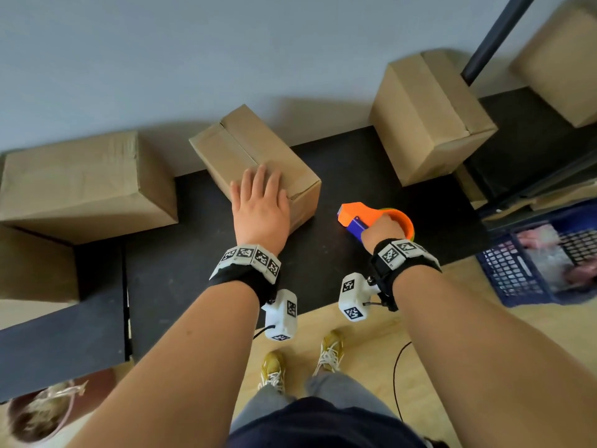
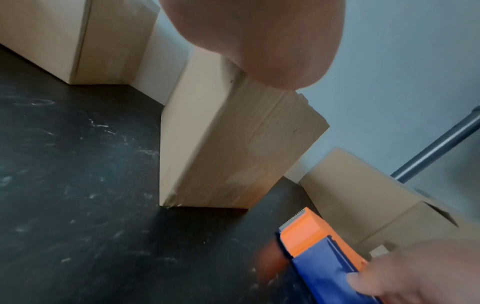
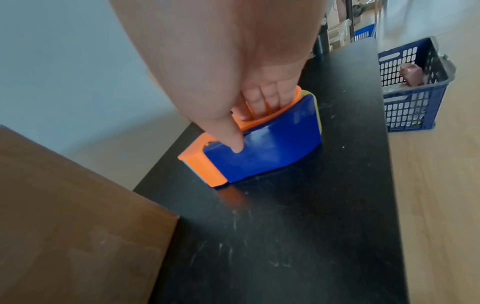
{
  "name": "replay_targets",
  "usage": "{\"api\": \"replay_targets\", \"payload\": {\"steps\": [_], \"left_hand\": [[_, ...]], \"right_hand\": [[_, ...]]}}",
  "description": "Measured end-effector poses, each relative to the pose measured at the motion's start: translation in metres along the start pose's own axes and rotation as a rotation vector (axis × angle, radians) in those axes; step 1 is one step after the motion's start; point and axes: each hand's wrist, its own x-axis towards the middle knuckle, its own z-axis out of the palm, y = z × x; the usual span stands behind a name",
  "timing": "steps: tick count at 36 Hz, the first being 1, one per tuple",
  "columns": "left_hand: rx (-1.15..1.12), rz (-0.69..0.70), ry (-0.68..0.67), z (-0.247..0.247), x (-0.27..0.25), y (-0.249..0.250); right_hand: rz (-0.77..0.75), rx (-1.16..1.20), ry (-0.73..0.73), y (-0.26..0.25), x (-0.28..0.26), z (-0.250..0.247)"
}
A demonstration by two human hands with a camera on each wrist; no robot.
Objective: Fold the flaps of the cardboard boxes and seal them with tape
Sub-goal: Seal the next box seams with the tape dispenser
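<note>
A small cardboard box with its top flaps folded shut stands on the black table, in the middle. My left hand lies flat on its near top, fingers straight. The same box fills the left wrist view under my palm. To the right, an orange and blue tape dispenser stands on the table. My right hand grips it, fingers hooked into the orange ring and thumb on the blue side. The right wrist view shows the dispenser resting on the tabletop with its serrated end toward the box.
A larger closed box sits at the left, another box at the back right, and one at the far right by a dark pole. A blue plastic crate stands on the wooden floor to the right.
</note>
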Motion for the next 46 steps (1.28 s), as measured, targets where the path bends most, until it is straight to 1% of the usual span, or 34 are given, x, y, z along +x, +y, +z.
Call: {"api": "replay_targets", "payload": {"steps": [3,7,9,12,14,18,20,22,25,27,29,33,36,39,42,44,46], "left_hand": [[0.024,-0.008,-0.014,0.000,-0.001,0.000],[0.037,-0.016,-0.036,-0.001,0.000,0.001],[0.039,-0.024,-0.049,-0.001,0.001,0.001],[0.034,-0.032,-0.040,-0.003,0.002,0.001],[0.027,-0.036,-0.025,-0.004,0.002,0.002],[-0.056,-0.068,-0.004,-0.016,0.011,-0.001],[-0.076,-0.074,-0.011,-0.022,0.018,-0.005],[-0.064,-0.116,-0.059,-0.026,0.024,-0.010],[-0.109,-0.223,-0.204,-0.030,0.030,-0.017],[-0.156,-0.220,-0.247,-0.033,0.029,-0.018],[-0.178,-0.203,-0.239,-0.037,0.028,-0.015],[-0.164,-0.204,-0.243,-0.041,0.022,-0.002],[-0.109,-0.184,-0.202,-0.041,0.015,0.008],[-0.098,-0.169,-0.192,-0.040,0.011,0.014],[-0.085,-0.147,-0.207,-0.043,0.010,0.016],[-0.126,-0.148,-0.212,-0.045,0.012,0.013],[-0.156,-0.149,-0.212,-0.045,0.017,0.007]], "right_hand": [[-0.027,-0.057,-0.037,0.001,0.006,0.007],[-0.013,-0.095,-0.051,0.002,0.009,0.010],[-0.056,-0.091,-0.085,0.003,0.013,0.011],[-0.155,0.013,-0.087,0.004,0.010,0.011],[-0.154,0.076,-0.061,-0.002,0.006,0.010],[-0.134,0.128,-0.070,-0.018,-0.004,-0.006],[-0.155,0.265,-0.052,-0.022,-0.004,-0.014],[-0.166,0.363,-0.002,-0.023,-0.005,-0.025],[-0.210,0.479,0.090,-0.031,-0.010,-0.047],[-0.244,0.553,0.122,-0.038,-0.016,-0.063],[-0.270,0.634,0.133,-0.048,-0.023,-0.078],[-0.357,0.739,0.109,-0.069,-0.044,-0.104],[-0.424,0.802,0.064,-0.084,-0.055,-0.109],[-0.448,0.846,-0.010,-0.094,-0.065,-0.113],[-0.475,0.815,-0.054,-0.095,-0.066,-0.116],[-0.502,0.795,-0.082,-0.093,-0.067,-0.113],[-0.493,0.770,-0.121,-0.093,-0.065,-0.105]]}}
